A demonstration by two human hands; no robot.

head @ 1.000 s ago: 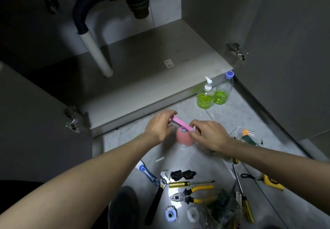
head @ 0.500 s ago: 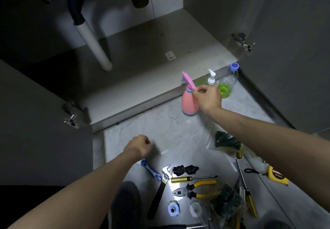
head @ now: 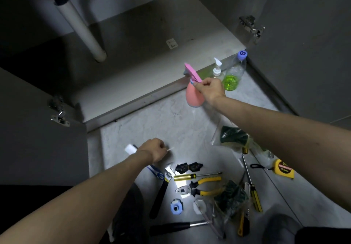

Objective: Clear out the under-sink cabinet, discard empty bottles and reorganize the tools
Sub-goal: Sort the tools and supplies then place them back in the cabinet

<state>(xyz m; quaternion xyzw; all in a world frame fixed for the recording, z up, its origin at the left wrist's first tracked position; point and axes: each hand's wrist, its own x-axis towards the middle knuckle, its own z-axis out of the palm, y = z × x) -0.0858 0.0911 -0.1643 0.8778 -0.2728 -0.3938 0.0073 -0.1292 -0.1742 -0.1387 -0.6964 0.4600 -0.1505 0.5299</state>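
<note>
Bottles are being sorted on the floor (head: pixel 144 122) in front of the emptied cabinet (head: pixel 133 40) — that looks like the step in hand. The sprayer (head: pixel 193 96), pink, stands by the cabinet's front edge, just left of the pump bottle (head: pixel 217 70) and the clear bottle (head: pixel 234 74), both holding green liquid. The right hand (head: pixel 210 87) pinches the sprayer's neck below the trigger, fingers closed around it. Next it likely needs setting upright beside the others, then a clean release so it doesn't tip. The left hand (head: pixel 154 149) hovers in a loose fist over the floor above the tools (head: pixel 197 184); whether it holds anything I cannot tell — something pale shows at its fingertips.
</note>
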